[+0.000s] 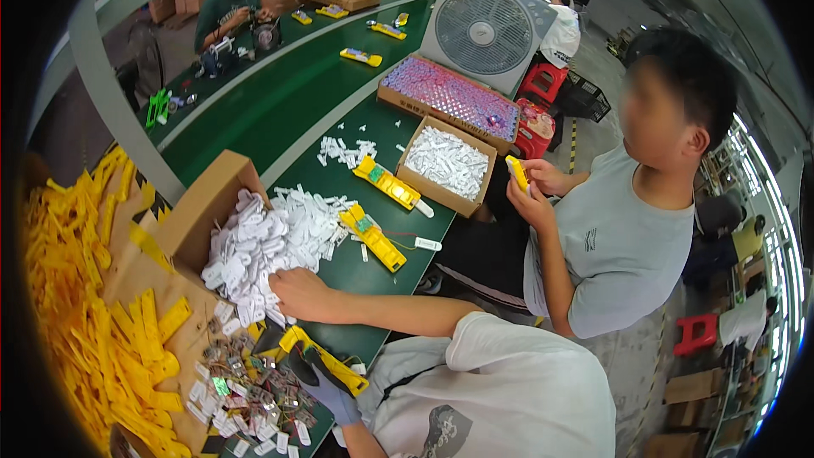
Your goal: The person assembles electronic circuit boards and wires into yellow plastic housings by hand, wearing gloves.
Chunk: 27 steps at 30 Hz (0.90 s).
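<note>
My left hand (329, 387), in a grey and black glove, is closed round a long yellow plastic housing (341, 371). My bare right hand (301, 294) reaches into a heap of white plastic pieces (254, 246) spilling from a tipped cardboard box (208, 203); its fingertips are hidden. Close to my left hand lies a pile of small circuit boards with wires and white tabs (254, 399). Beyond my right forearm, two yellow housings with green boards rest on the green table: a nearer housing (373, 237) with a wired white tab, and a farther housing (390, 184).
Many yellow housings (119, 373) cover the left side. Farther back stand a box of small white parts (449, 161), a carton of purplish cylinders (449, 102) and a grey fan (483, 30). A co-worker (627, 212) on the right holds a yellow piece (518, 174). A green conveyor (280, 93) runs behind.
</note>
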### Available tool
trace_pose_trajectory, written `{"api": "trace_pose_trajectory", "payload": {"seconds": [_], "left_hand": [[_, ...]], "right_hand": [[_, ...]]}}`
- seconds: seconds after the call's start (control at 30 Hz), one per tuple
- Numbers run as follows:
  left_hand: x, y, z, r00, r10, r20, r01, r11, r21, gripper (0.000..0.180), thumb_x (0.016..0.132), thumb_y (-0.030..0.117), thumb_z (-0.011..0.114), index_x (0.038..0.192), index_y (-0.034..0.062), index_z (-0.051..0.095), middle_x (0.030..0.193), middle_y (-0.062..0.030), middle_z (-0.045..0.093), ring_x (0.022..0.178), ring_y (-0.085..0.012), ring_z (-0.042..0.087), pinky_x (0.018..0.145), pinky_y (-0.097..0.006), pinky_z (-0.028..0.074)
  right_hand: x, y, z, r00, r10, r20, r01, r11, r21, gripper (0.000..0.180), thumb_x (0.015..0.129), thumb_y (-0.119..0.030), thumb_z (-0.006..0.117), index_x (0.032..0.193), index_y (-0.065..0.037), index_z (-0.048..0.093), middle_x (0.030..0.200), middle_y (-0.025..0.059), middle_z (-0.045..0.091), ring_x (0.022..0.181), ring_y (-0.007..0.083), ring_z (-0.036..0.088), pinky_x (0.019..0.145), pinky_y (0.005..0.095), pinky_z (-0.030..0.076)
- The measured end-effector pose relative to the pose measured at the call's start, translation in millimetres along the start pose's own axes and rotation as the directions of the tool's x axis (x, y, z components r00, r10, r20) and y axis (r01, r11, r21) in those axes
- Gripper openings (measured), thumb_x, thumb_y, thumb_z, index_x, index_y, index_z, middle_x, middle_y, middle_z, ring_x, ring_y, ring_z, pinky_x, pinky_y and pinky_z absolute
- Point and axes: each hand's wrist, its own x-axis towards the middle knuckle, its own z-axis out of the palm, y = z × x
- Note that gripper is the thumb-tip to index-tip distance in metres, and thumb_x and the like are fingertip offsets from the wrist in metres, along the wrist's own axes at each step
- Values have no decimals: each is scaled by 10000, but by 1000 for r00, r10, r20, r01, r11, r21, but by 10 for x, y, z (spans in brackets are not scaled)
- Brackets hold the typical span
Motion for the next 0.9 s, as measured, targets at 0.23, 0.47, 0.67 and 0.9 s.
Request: {"api": "trace_pose_trajectory", "payload": {"seconds": [0.23, 0.47, 0.67, 0.9], "left_hand": [[-6, -40, -52, 982, -183, 36, 186, 972, -140, 371, 919, 317, 504, 1136, 31, 406, 985, -65, 451, 834, -142, 481, 726, -287, 444], [-31, -144, -50, 971, -225, -77, 207, 960, -190, 297, 891, 155, 528, 1149, 20, 475, 980, -77, 568, 861, -154, 564, 717, -280, 479], [21, 24, 107, 961, -194, -200, 146, 962, -230, 275, 845, 15, 515, 1118, -14, 531, 999, -78, 598, 888, -120, 558, 776, -252, 449], [27, 37, 69, 967, -234, -105, 192, 932, -306, 264, 868, 47, 517, 1130, 17, 531, 983, -100, 609, 871, -117, 564, 767, -259, 449]], "right_hand": [[-285, 4, -447, 996, -43, 81, 1, 891, 455, 468, 713, -119, 619, 1175, -64, 567, 760, 153, 628, 664, 250, 632, 607, 351, 496], [-724, 67, -316, 877, 38, 478, -476, 189, 859, 367, 808, -39, 638, 1159, -12, 535, 825, 90, 657, 678, 130, 627, 594, 256, 519], [-937, -38, -208, 918, 139, 372, -395, 243, 886, 316, 823, -9, 598, 1128, 18, 519, 948, 150, 659, 814, 141, 631, 693, 244, 516], [-967, -39, -175, 910, 158, 383, -413, 264, 872, 288, 778, 53, 647, 1056, 54, 570, 943, 142, 649, 866, 141, 630, 780, 236, 508]]}}
